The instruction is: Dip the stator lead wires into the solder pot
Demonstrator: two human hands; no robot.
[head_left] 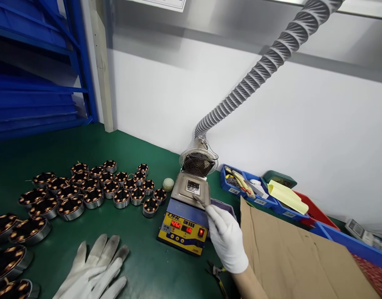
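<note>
My right hand [226, 236], in a white glove, reaches in from the lower right. Its fingers are closed on a thin flat metal tool [199, 202], whose exact kind I cannot make out. The tool's tip is over the front edge of a solder pot [181, 193], near the shiny square bath of solder [193, 187]. Red digits glow on the pot's yellow front panel [183, 232]. My left hand is out of view. A pair of white gloves [93, 272] lies on the green table at the lower left, with greyish fingertips.
Many wound stator rings [93, 198] stand on the left. A round pale ball [168, 184] sits beside the pot. Behind are a fan [197, 164] and ribbed duct [256, 70]. On the right are blue bins [261, 201], cardboard [296, 249] and cutting pliers [217, 276].
</note>
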